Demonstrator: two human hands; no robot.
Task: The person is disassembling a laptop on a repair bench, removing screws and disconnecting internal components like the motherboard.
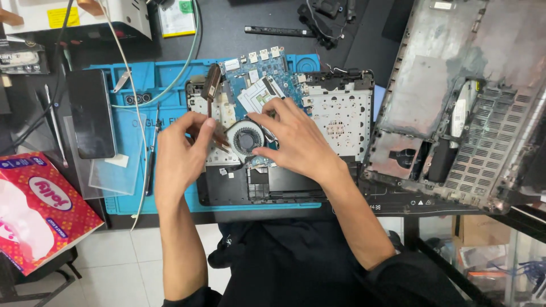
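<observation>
Round cooling fan sits mid-frame inside the opened laptop base, just above its black palm-rest strip. Right hand comes in from 4 o'clock, fingers spread narrow over the fan's right edge: thumb tip on the fan rim at 5 o'clock, index stretched up past 1 o'clock toward the blue motherboard. Left hand comes in from 7 o'clock, fingertips pinched together just left of the fan, touching the copper heat pipe, which runs up to 11 o'clock; cannot tell if it truly grips it. White perforated keyboard backing at 3 o'clock of the fan. Laptop base lies on a blue work mat. On the mat at 9 o'clock: black phone, clear plastic sheet, tweezers. Removed bottom cover far at 3 o'clock, tilted. Red tissue pack at 8 o'clock. White cable crosses the mat.
</observation>
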